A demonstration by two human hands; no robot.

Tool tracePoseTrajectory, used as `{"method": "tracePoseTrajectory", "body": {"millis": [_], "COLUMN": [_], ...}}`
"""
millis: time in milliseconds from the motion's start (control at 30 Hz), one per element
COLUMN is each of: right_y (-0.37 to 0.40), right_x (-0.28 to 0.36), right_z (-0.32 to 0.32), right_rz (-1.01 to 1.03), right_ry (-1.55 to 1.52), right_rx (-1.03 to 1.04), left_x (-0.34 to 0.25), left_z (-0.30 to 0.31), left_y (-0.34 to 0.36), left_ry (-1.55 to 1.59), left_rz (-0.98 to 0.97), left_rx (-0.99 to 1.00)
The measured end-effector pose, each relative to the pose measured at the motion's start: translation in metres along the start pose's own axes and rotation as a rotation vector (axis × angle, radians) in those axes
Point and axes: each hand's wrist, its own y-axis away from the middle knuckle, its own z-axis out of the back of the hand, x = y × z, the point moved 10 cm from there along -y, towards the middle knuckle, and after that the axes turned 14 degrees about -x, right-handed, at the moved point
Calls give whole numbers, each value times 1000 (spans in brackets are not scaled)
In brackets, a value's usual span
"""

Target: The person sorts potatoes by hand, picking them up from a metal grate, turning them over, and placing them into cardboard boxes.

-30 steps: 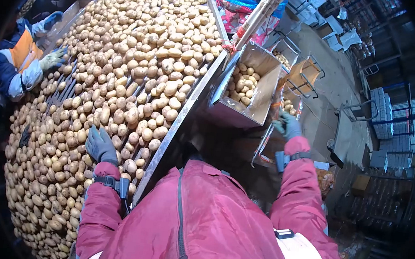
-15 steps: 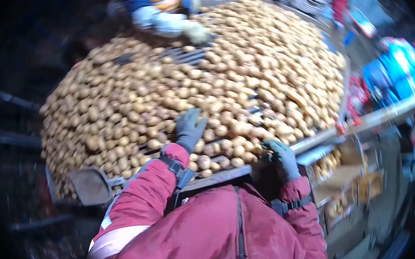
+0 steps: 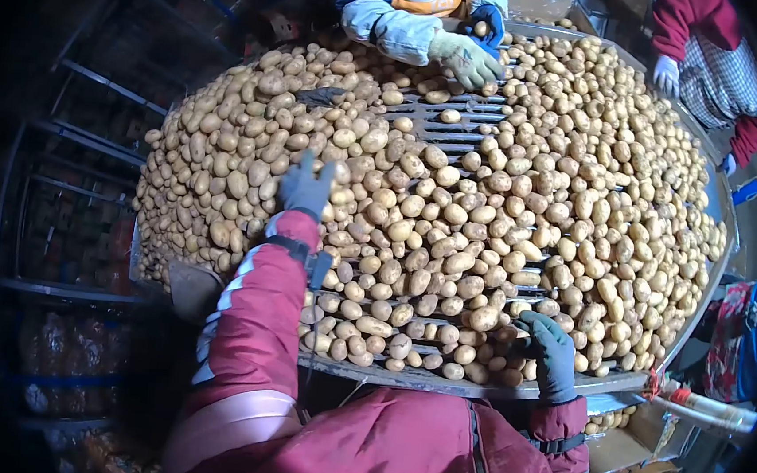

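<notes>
Since a second ago my right hand (image 3: 554,350) has left the boxes at my side and come to the near rim of the table (image 3: 438,384), while my left hand (image 3: 306,188) has reached farther out over the heap; my view has swung round too. The potatoes (image 3: 459,262) cover most of the table, thickest to the left, with dark slats (image 3: 478,121) showing through near the far side.

My left arm is stretched forward, its gloved fingers spread apart on the potatoes, with nothing clamped between them that I can see. My right fingers curl down over potatoes just inside the rim; I cannot tell whether they close on one.

Across from me a co-worker's pale glove (image 3: 466,59) is over the far potatoes, beside a blue glove (image 3: 490,21) with a potato at it. A scoop (image 3: 193,289) sits at the table's left end, and a box (image 3: 615,453) of potatoes stands below at right.
</notes>
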Motion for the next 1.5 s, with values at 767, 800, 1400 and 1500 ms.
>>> {"method": "tracePoseTrajectory", "body": {"millis": [767, 800, 1400, 1500], "right_y": [-61, -62, -72, -58], "right_x": [20, 18, 12, 4], "right_z": [-57, -60, -132, -124], "right_rz": [-219, -226, -8, -298], "right_ry": [45, 68, 42, -203], "right_rx": [222, 228, 467, 337], "left_x": [-172, -170, -181, -151], "left_z": [-62, -72, 21, -3], "left_y": [-36, -32, 138, 120], "left_ry": [121, 123, 1063, 569], "left_rz": [-183, -178, -110, -254], "left_rx": [147, 156, 623, 394]}}
